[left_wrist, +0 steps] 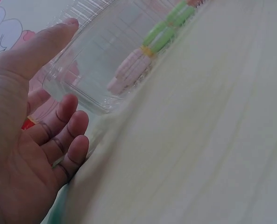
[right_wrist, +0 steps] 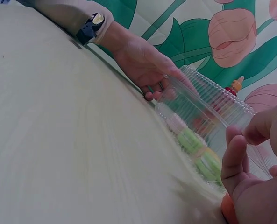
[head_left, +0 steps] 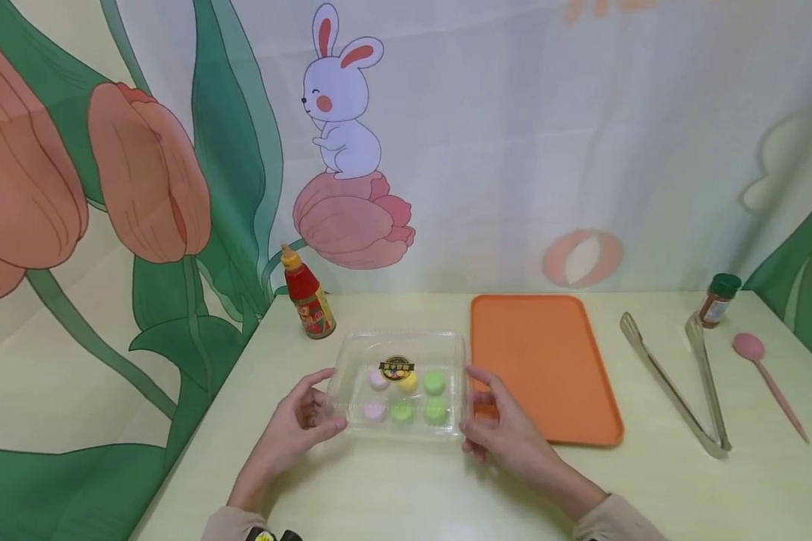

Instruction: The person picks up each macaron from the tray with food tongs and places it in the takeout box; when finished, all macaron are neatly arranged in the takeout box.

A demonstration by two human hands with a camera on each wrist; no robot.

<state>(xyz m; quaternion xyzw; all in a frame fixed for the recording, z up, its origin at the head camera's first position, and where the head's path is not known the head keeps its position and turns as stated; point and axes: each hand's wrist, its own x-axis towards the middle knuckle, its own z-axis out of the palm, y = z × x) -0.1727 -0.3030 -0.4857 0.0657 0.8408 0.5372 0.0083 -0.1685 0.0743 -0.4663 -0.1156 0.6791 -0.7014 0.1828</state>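
Note:
A clear plastic clamshell box (head_left: 362, 349) sits on the table in front of me with its lid down. Through the lid show several macarons (head_left: 435, 410) in pink, yellow and green, and a black and gold sticker (head_left: 396, 368) is on top. My left hand (head_left: 289, 424) holds the box's left side, thumb at the front corner and index finger farther back. In the left wrist view its other fingers curl loosely beside the wall. On the opposite side my right hand (head_left: 510, 436) pinches the edge between thumb and fingers, as the right wrist view shows.
An orange tray (head_left: 541, 361) lies just right of the box, partly under my right hand. Farther right are metal tongs (head_left: 677, 391), a green-capped spice jar (head_left: 719, 300) and a pink spoon (head_left: 771, 383). A red sauce bottle (head_left: 307, 297) stands at the back left, before a printed curtain.

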